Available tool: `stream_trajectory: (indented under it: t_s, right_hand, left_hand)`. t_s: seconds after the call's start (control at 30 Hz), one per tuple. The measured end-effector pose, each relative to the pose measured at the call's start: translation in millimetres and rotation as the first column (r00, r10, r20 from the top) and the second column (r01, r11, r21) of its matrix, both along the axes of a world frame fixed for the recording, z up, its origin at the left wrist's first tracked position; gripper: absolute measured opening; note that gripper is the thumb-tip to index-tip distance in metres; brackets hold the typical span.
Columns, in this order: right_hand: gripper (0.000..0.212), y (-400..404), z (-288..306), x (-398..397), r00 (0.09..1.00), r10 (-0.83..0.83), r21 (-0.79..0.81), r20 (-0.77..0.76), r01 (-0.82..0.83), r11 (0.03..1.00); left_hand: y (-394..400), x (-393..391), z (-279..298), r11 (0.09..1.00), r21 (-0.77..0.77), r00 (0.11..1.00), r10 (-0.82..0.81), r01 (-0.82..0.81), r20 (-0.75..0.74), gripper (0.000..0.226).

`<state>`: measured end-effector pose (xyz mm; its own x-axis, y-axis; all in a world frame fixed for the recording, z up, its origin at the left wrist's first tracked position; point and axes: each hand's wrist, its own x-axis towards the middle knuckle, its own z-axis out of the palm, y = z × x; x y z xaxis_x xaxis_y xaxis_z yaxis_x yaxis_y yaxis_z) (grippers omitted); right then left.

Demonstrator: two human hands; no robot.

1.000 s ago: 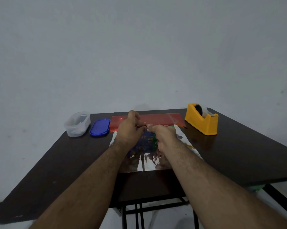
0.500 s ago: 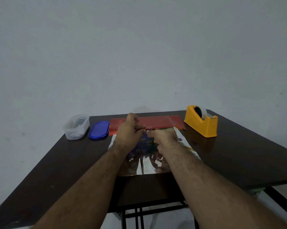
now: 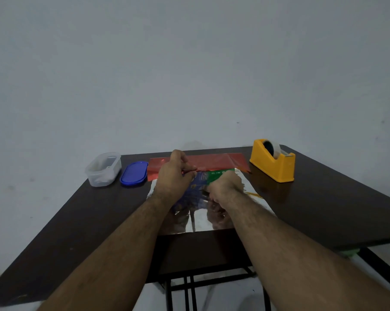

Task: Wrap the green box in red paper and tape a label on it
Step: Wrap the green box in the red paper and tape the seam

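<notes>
**Folding the Paper Over the Box**

The table [image 3: 77,221] is big and dark. In the middle of it, reaching toward the near edge, lies the paper [image 3: 212,159]. It is red on one side and shiny silver on the other. The silver side faces up near the person, and a red strip shows by the far edge.

The tape stand [image 3: 272,163] is yellow and sits at the far right corner. A clear tub [image 3: 103,169] and its blue lid [image 3: 134,174] sit side by side at the far left.

The box [image 3: 214,177] rests on the paper, toward the far edge. Only a little green and some blue print peek out between the two hands — the rest is hidden.

The left hand [image 3: 173,176] has its fingers curled, and its fingertips pinch the red edge of the paper just above the box. The right hand [image 3: 223,187] is curled too and sits on the near right part of the box. It looks like it grips the box or the paper there, but I cannot tell which.

This looks like the first fold. To do it well, pull the red edge tight and flat over the box, keep the box from sliding, and line the edge up straight — then reach for tape. I see no label.
</notes>
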<state>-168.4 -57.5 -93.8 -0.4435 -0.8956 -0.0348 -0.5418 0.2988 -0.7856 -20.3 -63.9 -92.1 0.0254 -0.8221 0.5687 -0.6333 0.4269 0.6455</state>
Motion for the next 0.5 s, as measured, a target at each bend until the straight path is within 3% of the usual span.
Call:
stream_trajectory:
  t_s: [0.1, 0.17, 0.3, 0.37, 0.5]
  right_hand:
    - [0.028, 7.2, 15.3, -3.9, 0.981, 0.068, -0.006, -0.181, -0.071, 0.997]
    - [0.025, 13.0, 25.3, -8.8, 0.94, 0.08, -0.154, -0.333, -0.138, 0.978]
    - [0.016, 11.7, 22.5, -19.4, 0.861, 0.133, -0.462, -0.491, -0.386, 0.798]
    - [0.024, 6.8, 21.4, -23.8, 0.822, 0.21, -0.441, -0.529, -0.478, 0.759]
    - [0.018, 1.3, 26.3, -28.9, 0.702, 0.3, -0.308, -0.646, -0.6, 0.738]
  left_hand:
    - [0.9, 0.3, 0.6, 1.0, -0.011, 1.0, -0.002, 0.002, 0.005, 0.041]
    - [0.3, 0.8, 0.0, 1.0, -0.018, 1.0, -0.007, 0.007, 0.012, 0.04]
    - [2.3, 0.5, -1.0, 1.0, -0.02, 1.0, -0.008, 0.008, 0.016, 0.039]
    - [3.4, 0.2, -0.6, 1.0, -0.014, 1.0, -0.006, 0.007, 0.013, 0.04]
    - [2.9, 0.5, 0.2, 1.0, -0.012, 1.0, 0.0, 0.0, 0.024, 0.04]
